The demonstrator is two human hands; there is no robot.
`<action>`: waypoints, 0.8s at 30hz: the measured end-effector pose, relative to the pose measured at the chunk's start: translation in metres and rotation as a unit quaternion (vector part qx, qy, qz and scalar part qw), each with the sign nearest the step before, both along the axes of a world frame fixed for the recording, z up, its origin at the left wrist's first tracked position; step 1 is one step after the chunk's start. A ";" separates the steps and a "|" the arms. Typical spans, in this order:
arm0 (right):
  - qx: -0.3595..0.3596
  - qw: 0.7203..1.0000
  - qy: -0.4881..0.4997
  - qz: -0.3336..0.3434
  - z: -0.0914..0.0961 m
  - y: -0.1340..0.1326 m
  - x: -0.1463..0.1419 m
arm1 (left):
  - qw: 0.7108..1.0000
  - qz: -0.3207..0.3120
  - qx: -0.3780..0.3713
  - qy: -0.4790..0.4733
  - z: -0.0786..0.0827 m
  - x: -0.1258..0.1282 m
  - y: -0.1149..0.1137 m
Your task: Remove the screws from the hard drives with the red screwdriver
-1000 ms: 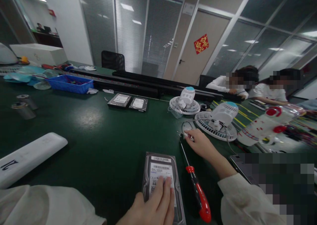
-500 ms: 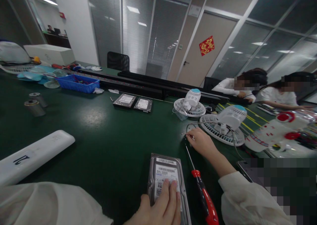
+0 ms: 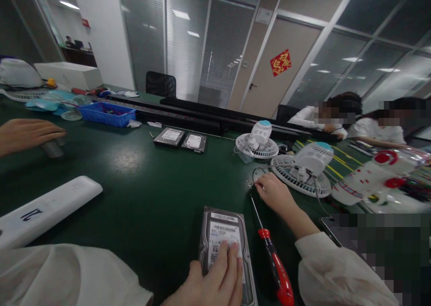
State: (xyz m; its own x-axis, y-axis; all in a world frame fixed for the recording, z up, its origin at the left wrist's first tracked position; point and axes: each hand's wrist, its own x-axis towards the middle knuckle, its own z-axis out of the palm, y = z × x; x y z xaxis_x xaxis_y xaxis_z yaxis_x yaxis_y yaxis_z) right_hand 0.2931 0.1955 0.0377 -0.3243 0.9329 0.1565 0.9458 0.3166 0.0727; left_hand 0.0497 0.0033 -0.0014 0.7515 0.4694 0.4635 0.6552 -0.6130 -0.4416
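My left hand (image 3: 215, 274) lies on a hard drive (image 3: 220, 223) with a white printed label, fingers stretched over its top and the thumb by its left edge. Farther out, my right hand (image 3: 271, 190) is closed, its fingertips pinched low over the table. Tiny shiny bits that look like screws (image 3: 249, 183) lie beside those fingertips. Whatever is in the pinch is too small to make out. Between the drive and my right forearm rests a red and black screwdriver (image 3: 274, 261), its tip pointing toward my right hand.
Two more hard drives (image 3: 194, 142) lie farther back. White fan parts (image 3: 308, 167) stand at right, near a phone (image 3: 332, 232). A long white case (image 3: 57, 209) is at left. Another person's hand (image 3: 30, 134) is over metal cylinders (image 3: 53, 150). Behind is a blue basket (image 3: 107, 117).
Another person's hand has come in from the left onto the metal cylinders. My left hand stays on the hard drive; my right hand has hardly moved.
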 end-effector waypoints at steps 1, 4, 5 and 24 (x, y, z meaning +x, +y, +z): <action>-0.001 1.000 0.005 0.001 0.000 -0.001 -0.001 | 1.000 0.000 -0.002 -0.001 0.001 0.000 0.000; -0.001 0.999 0.033 -0.002 0.003 -0.003 -0.002 | 1.000 -0.009 -0.019 0.000 0.002 -0.002 0.000; 0.001 0.999 0.046 -0.007 0.004 -0.004 -0.002 | 0.999 -0.013 -0.029 0.002 0.002 -0.002 0.000; -0.164 0.869 0.466 0.031 0.015 -0.040 -0.022 | 0.966 -0.020 -0.252 -0.057 0.049 -0.011 0.022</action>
